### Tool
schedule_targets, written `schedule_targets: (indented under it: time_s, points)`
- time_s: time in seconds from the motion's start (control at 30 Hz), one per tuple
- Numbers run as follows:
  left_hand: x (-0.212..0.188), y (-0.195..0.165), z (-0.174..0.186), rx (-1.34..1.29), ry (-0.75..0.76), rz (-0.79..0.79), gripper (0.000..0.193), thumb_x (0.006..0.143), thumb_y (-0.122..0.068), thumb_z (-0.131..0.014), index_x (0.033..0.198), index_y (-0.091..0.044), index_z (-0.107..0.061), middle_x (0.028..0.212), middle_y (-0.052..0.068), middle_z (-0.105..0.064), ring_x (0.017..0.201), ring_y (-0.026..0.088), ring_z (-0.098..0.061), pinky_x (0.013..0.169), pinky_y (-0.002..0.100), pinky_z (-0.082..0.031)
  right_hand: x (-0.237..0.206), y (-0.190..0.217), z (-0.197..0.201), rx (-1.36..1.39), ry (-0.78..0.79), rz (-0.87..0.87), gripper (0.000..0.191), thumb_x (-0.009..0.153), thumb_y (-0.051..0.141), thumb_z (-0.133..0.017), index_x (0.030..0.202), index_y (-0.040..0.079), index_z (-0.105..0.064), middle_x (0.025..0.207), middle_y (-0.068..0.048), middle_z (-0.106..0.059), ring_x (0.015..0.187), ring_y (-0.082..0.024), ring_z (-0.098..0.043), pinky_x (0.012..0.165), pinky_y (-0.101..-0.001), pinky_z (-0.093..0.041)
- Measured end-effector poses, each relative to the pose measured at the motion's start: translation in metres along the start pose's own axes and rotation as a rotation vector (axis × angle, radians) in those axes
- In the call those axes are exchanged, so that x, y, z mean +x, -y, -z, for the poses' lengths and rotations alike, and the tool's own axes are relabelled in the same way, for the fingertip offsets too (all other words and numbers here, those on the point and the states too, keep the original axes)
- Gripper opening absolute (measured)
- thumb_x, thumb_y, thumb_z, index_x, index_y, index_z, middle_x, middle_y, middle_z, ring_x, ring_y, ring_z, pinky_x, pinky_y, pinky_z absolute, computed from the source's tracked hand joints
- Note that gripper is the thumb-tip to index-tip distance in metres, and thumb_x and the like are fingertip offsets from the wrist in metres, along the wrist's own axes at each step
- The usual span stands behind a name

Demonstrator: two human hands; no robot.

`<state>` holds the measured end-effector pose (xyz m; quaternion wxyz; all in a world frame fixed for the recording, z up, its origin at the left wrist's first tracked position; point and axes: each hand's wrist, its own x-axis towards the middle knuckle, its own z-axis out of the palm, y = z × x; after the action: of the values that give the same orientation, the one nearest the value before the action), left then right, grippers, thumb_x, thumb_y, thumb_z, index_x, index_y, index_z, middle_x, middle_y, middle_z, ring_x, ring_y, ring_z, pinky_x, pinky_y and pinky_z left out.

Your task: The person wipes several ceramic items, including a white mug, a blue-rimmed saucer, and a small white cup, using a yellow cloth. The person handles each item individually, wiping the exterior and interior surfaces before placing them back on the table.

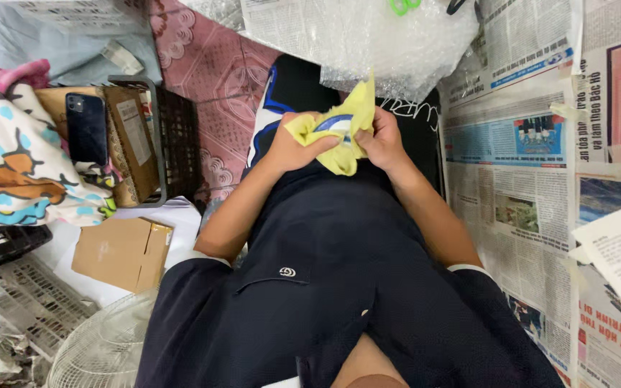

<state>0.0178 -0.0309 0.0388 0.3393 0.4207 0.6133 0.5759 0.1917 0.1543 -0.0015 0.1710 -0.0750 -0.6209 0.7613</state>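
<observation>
I hold a crumpled yellow cloth (pixel 350 123) with a blue and white print over my lap, both hands on it. My left hand (pixel 292 144) grips its left side, thumb pressed over the fabric. My right hand (pixel 382 140) pinches the right side, and one corner of the cloth sticks up between the hands. A sheet of bubble wrap (pixel 368 36) lies just beyond the cloth, on the far side of my knees.
Newspapers (pixel 526 144) cover the floor on the right. A black basket (pixel 174 136) at left holds cardboard and a dark phone (pixel 86 129). A patterned cloth (pixel 16 165), a flat cardboard box (pixel 123 251) and a white fan grille (pixel 102 345) sit lower left. Green scissor handles (pixel 404 6) show at the top.
</observation>
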Motion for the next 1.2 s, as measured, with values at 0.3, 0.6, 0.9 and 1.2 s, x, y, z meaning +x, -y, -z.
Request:
schedule_targets:
  time_s: [0.3, 0.6, 0.9, 1.2]
  points:
    - [0.019, -0.099, 0.029, 0.151, -0.216, -0.714, 0.034, 0.082, -0.022, -0.08, 0.105, -0.003, -0.064, 0.106, 0.015, -0.065, 0.094, 0.032, -0.065, 0.082, 0.042, -0.051, -0.01, 0.011, 0.027, 0.264, -0.394, -0.175, 0.046, 0.113, 0.036, -0.041, 0.133, -0.002, -0.055, 0.124, -0.014, -0.07, 0.109, -0.023, -0.072, 0.098, -0.0366, -0.059]
    - [0.067, -0.124, 0.03, 0.358, -0.134, -0.301, 0.021, 0.084, -0.012, -0.086, 0.098, -0.009, -0.072, 0.11, 0.004, -0.071, 0.102, 0.027, -0.067, 0.09, 0.039, -0.048, 0.04, 0.029, 0.023, -0.08, -0.425, -0.048, 0.048, 0.118, 0.041, -0.042, 0.121, -0.001, -0.065, 0.109, -0.007, -0.071, 0.096, -0.013, -0.066, 0.087, -0.0306, -0.053]
    - [0.099, -0.112, 0.092, 0.365, -0.167, -0.351, 0.019, 0.08, -0.019, -0.089, 0.097, -0.013, -0.081, 0.114, 0.009, -0.07, 0.107, 0.031, -0.058, 0.103, 0.047, -0.044, 0.096, 0.05, 0.048, 0.308, -0.625, 0.104, 0.047, 0.112, 0.03, -0.05, 0.149, 0.002, -0.045, 0.146, -0.013, -0.058, 0.136, -0.027, -0.059, 0.117, -0.0432, -0.048]
    - [0.145, -0.061, 0.156, 0.921, -0.289, -0.301, 0.02, 0.086, -0.005, -0.087, 0.105, -0.008, -0.081, 0.12, 0.002, -0.07, 0.112, 0.029, -0.058, 0.098, 0.043, -0.043, 0.102, 0.062, 0.048, 0.257, -0.666, -0.065, 0.058, 0.116, 0.042, -0.035, 0.152, -0.004, -0.042, 0.15, -0.018, -0.057, 0.138, -0.032, -0.059, 0.121, -0.0455, -0.047]
